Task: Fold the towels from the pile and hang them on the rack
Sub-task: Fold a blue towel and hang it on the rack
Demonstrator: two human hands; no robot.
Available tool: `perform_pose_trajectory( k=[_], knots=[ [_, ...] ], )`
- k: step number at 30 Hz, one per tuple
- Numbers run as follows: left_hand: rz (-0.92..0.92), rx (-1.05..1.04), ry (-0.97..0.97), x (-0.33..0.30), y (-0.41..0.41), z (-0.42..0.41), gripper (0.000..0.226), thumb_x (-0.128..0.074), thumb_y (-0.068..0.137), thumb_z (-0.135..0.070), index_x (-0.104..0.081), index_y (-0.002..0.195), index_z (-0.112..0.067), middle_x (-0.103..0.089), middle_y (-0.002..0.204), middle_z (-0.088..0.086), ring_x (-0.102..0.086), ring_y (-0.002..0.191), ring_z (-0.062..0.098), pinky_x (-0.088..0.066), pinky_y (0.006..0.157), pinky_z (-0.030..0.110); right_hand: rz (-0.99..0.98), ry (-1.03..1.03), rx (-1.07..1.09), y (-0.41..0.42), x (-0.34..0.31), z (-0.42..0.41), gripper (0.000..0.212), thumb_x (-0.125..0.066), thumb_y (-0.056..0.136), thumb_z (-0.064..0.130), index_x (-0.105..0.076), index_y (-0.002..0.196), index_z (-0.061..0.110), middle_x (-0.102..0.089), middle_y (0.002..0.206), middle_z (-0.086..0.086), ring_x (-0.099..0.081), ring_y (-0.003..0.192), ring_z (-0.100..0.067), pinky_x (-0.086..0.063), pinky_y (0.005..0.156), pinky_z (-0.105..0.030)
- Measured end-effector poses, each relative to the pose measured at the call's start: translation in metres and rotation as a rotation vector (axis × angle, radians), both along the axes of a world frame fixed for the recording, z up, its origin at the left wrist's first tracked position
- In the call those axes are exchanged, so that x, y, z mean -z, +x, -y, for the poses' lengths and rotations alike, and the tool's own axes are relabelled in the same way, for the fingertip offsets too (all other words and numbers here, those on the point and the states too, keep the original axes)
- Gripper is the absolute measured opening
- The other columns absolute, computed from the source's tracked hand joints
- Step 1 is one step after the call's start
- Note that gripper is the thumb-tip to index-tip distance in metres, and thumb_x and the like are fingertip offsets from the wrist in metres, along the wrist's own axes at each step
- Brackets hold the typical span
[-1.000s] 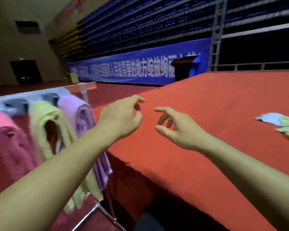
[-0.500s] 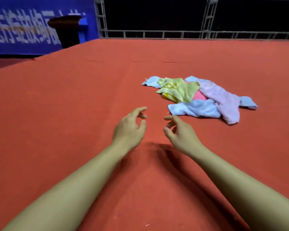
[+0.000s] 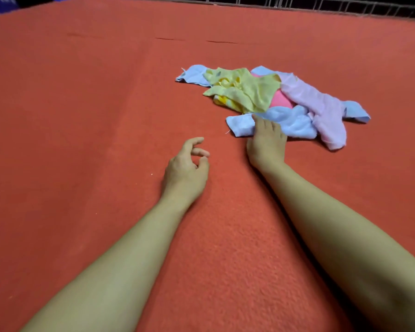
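A pile of small towels lies on the red carpeted surface (image 3: 82, 116): a light blue towel (image 3: 290, 123) at the near edge, a yellow towel (image 3: 249, 91) on top, a pink towel (image 3: 282, 99) under it, and a lilac towel (image 3: 321, 109) on the right. My right hand (image 3: 266, 142) rests on the near corner of the light blue towel, with the fingers closing on the cloth. My left hand (image 3: 187, 168) hovers over the carpet to the left, its fingers loosely curled and holding nothing. The rack is out of view.
A metal railing (image 3: 321, 3) runs along the far edge of the red surface. Another light blue cloth (image 3: 192, 74) sticks out at the pile's far left.
The view swung right from the rack with its hung towels to the pile. My right hand reached forward onto the light blue towel. My left hand stayed back.
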State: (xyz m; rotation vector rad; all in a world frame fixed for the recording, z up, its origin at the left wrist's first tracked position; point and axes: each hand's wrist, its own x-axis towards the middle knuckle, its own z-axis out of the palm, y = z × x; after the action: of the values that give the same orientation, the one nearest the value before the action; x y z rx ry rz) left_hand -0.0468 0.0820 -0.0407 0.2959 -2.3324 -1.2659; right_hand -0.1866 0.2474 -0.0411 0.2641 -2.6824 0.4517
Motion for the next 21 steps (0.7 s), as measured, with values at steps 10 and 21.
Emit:
perform_pose_trajectory(
  k=[10, 21],
  knots=[
    [0.008, -0.008, 0.043, -0.005, 0.000, 0.000, 0.039, -0.057, 0.088, -0.018, -0.056, 0.123, -0.035, -0.063, 0.089, -0.026, -0.060, 0.073, 0.016, -0.051, 0.083, 0.035, 0.093, -0.184, -0.006, 0.008, -0.010, 0.010, 0.050, -0.054, 0.090, 0.020, -0.044, 0.139, 0.022, -0.069, 0.116, -0.013, -0.060, 0.108, -0.037, -0.046, 0.089, -0.042],
    [0.154, -0.012, 0.296, -0.032, 0.047, 0.012, 0.049, -0.059, 0.095, -0.035, -0.045, 0.139, -0.019, -0.056, 0.136, 0.006, -0.054, 0.122, 0.022, -0.040, 0.096, 0.025, 0.293, -0.734, -0.300, 0.186, -0.036, 0.070, 0.054, -0.064, 0.090, 0.027, -0.043, 0.139, 0.024, -0.063, 0.069, 0.013, -0.058, 0.064, 0.008, -0.041, 0.059, -0.008]
  ],
)
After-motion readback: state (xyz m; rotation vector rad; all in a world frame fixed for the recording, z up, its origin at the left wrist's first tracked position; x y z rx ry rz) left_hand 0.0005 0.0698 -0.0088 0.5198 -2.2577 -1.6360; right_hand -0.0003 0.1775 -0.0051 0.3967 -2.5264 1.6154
